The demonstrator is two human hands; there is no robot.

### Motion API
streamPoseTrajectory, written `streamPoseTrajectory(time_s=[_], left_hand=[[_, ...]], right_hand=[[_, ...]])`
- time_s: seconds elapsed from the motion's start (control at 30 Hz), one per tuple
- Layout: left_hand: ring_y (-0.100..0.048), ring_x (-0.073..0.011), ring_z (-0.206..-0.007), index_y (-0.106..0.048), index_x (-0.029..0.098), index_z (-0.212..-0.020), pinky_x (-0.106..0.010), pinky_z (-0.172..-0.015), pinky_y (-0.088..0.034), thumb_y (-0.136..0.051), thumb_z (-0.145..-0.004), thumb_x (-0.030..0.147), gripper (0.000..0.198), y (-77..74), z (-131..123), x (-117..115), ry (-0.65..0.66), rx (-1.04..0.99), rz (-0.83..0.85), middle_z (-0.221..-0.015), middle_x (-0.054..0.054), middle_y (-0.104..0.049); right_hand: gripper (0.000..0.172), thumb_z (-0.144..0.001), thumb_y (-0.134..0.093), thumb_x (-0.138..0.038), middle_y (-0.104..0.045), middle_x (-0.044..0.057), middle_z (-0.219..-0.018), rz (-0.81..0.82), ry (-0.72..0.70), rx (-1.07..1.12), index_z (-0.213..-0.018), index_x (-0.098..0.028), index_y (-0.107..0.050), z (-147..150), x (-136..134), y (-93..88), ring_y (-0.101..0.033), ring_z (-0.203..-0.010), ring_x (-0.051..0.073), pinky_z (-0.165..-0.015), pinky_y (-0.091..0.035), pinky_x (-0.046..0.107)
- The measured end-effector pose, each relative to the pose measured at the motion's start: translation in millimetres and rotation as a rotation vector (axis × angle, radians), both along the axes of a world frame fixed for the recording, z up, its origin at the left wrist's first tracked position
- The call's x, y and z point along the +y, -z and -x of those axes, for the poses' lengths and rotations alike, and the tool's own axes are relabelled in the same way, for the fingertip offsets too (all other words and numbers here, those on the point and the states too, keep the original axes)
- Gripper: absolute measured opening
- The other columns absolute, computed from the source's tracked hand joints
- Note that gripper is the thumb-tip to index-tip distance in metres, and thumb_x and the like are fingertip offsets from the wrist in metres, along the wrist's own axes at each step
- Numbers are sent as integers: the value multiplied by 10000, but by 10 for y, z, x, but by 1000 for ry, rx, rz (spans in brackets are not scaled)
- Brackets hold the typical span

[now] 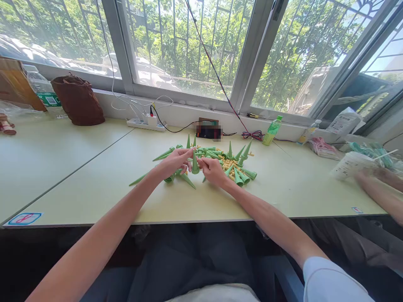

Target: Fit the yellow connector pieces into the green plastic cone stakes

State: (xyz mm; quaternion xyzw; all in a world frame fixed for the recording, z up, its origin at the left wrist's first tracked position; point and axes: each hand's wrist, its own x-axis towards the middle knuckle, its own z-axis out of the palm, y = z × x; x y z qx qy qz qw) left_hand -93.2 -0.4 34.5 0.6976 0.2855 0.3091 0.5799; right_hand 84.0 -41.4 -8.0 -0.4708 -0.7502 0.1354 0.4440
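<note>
A heap of green plastic cones (pixel 239 170) mixed with small yellow pieces (pixel 229 164) lies on the pale green table (pixel 94 167). One green cone (pixel 195 164) stands point up between my two hands. My left hand (pixel 174 163) has its fingers pinched at the cone's upper part. My right hand (pixel 212 170) is closed at the cone's base from the right side. More cones lie flat under and beside my left hand.
A white power strip (pixel 146 123) with cables sits by the window sill, next to a brown bag (pixel 78 100) and a water bottle (pixel 44 90). A green bottle (pixel 272 131) stands at the back right. Another person's arm (pixel 380 188) rests on the right by plastic bags (pixel 352 163).
</note>
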Motion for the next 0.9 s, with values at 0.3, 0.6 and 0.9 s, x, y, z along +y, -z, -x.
streamPoseTrajectory(time_s=[0.3, 0.6, 0.9], left_hand=[[-311, -45, -430, -560, 184, -867, -180, -388, -226, -680, -758, 580, 428, -96, -19, -105, -64, 102, -101, -543, 63, -386], [-378, -55, -465, -547, 201, -987, -181, -399, -271, -659, -754, 611, 484, -62, -39, -86, -50, 235, -167, -675, 23, -526], [-418, -61, -490, -524, 174, -746, -189, -443, -321, -681, -741, 564, 421, -31, -38, -57, -74, 272, -303, -660, 22, -532]], right_hand=[[426, -969, -373, -426, -502, -5, -575, -5, 61, -5, -620, -194, -452, -24, 49, 35, -407, -537, 112, -547, -298, 257], [395, -964, -366, -373, -519, 1, -579, -8, 159, 8, -620, -200, -455, -30, 62, 32, -417, -533, 123, -549, -290, 271], [424, -974, -382, -402, -454, -11, -543, -44, 205, 82, -600, -204, -362, -31, 54, 19, -341, -512, 119, -524, -230, 291]])
